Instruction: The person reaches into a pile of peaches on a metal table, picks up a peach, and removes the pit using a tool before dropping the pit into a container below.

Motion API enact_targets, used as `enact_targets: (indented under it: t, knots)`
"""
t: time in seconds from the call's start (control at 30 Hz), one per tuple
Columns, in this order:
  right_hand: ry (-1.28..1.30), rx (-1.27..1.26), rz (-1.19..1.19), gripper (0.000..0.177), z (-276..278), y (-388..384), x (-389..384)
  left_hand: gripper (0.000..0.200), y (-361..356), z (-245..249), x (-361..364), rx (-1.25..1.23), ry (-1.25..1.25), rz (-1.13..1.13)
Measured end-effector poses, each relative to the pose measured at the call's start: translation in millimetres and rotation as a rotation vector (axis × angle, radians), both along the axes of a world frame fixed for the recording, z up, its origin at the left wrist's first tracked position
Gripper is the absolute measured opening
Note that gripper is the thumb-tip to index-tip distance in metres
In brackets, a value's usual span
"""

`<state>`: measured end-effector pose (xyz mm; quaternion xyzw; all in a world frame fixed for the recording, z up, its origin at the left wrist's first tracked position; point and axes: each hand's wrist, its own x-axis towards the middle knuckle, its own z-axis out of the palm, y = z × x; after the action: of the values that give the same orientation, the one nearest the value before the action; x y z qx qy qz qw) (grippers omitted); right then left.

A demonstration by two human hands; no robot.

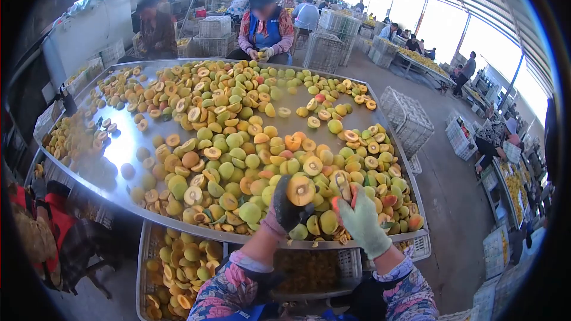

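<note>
The left grip (289, 203), in a dark glove, is closed around a fruit half (301, 190), thumb and fingers on its sides and the cut face turned up toward the wearer. Just to the right of it, the right grip (361, 221) wears a pale green glove with reddish fingertips. A narrow, brownish thing (341, 185) shows at those fingertips; it may be a tool or a piece of fruit, and I cannot tell whether the fingers are pressed together on it.

Both grips are over the near edge of a metal surface (196, 230) with a raised rim. A heap of fruit (238, 154), whole and halved, yellow, green and orange, spreads beyond them and to both sides. Farther left of the left grip, bare metal shows between the pieces.

Below and to the left of the left grip is a crate (143, 273) filled with fruit halves. Below and between the two grips is another crate (352, 264) with darker contents. Straight across the surface from the grips, a co-worker (267, 28) in a blue vest sits holding fruit. Beyond the right grip, pale crates (407, 120) stand on the floor (443, 190).
</note>
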<state>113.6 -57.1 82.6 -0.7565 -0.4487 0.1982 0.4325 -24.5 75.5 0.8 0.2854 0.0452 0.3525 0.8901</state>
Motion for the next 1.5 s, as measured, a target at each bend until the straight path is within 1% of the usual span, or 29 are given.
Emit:
enact_targets:
  t: [0.03,0.13,0.2,0.23,0.27,0.3,0.33,0.37,0.4,0.43,0.47,0.5,0.57,0.63,0.67,0.73,0.77,0.83,0.87,0.93,1.0,1.07,1.1,1.17,1.23,1.27,1.33,1.4,1.5]
  knots:
    - [0.010,-0.022,0.014,0.030,0,-10,-7,0.033,5,-9,0,0.068,-0.060,-0.033]
    - [0.042,-0.034,0.096,0.030,-19,-23,-4,0.034,1,5,-9,-0.305,-0.094,-0.275]
    - [0.053,-0.116,0.062,0.032,-13,-21,-7,0.036,-7,12,-3,-0.483,-0.124,-0.245]
    - [-0.132,-0.034,0.085,0.033,-22,-17,-4,0.036,-9,12,1,-0.542,-0.143,-0.210]
    - [-0.119,-0.040,0.093,0.033,-20,-15,-7,0.037,-9,11,5,-0.551,-0.177,-0.204]
    - [-0.283,-0.049,0.148,0.033,-12,-13,-12,0.041,-4,6,4,-0.470,-0.244,-0.250]
    - [-0.448,-0.052,0.203,0.033,-9,-10,-15,0.041,-2,-4,5,-0.472,-0.235,-0.240]
    - [-0.536,-0.042,0.226,0.031,-13,-7,-15,0.042,-2,-10,8,-0.039,-0.133,-0.102]
    - [-0.532,-0.036,0.230,0.031,-15,-4,-16,0.043,-2,-15,10,0.393,-0.027,0.036]
    - [-0.611,0.005,0.212,0.030,-17,-2,-16,0.038,-2,-20,8,0.740,0.169,0.230]
    - [-0.690,0.044,0.192,0.028,-18,0,-17,0.038,-1,-21,9,0.741,0.172,0.232]
    - [-0.687,0.045,0.194,0.028,-16,1,-19,0.038,0,-21,9,0.717,0.139,0.212]
    - [-0.694,-0.037,0.192,0.027,-10,4,-24,0.039,2,-23,10,0.694,0.112,0.189]
    - [-0.706,-0.044,0.198,0.027,-13,7,-23,0.044,3,-24,12,0.864,0.212,0.298]
    - [-0.724,-0.052,0.206,0.027,-14,8,-24,0.044,1,-21,12,0.866,0.215,0.296]
    - [-0.732,-0.058,0.207,0.027,-13,11,-25,0.043,-4,-14,13,0.969,0.369,0.599]
    - [-0.742,-0.065,0.210,0.027,-13,12,-25,0.043,-4,-16,14,0.969,0.369,0.599]
    - [-0.749,-0.103,0.216,0.027,-14,15,-26,0.038,-2,-22,18,0.804,0.408,0.482]
    - [-0.754,-0.143,0.222,0.028,-15,15,-27,0.038,-2,-16,16,0.802,0.410,0.482]
    - [-0.789,-0.160,0.246,0.027,-16,17,-26,0.034,0,-2,12,1.159,0.522,0.649]
    - [-0.820,-0.177,0.268,0.027,-15,17,-27,0.034,4,2,8,1.231,0.576,0.643]
    - [-0.714,-0.247,0.304,0.027,-14,17,-30,0.034,6,-2,5,1.305,0.630,0.643]
    - [-0.713,-0.247,0.306,0.027,-14,16,-30,0.032,8,-8,5,1.315,0.641,0.651]
    - [-0.556,-0.208,0.326,0.027,-17,15,-29,0.030,10,-8,3,1.324,0.653,0.659]
    - [-0.515,-0.212,0.342,0.029,-23,17,-25,0.027,11,-1,0,1.310,0.619,0.484]
    - [-0.478,-0.212,0.356,0.030,-25,17,-24,0.027,10,-4,0,1.311,0.620,0.478]
    - [-0.503,-0.232,0.389,0.030,-25,16,-23,0.046,12,-12,-1,1.273,0.597,0.479]
    - [-0.532,-0.254,0.426,0.029,-25,17,-21,0.049,11,-7,-4,1.292,0.604,0.469]
    - [-0.410,-0.273,0.435,0.030,-19,19,-20,0.052,18,-20,-2,1.261,0.599,0.414]
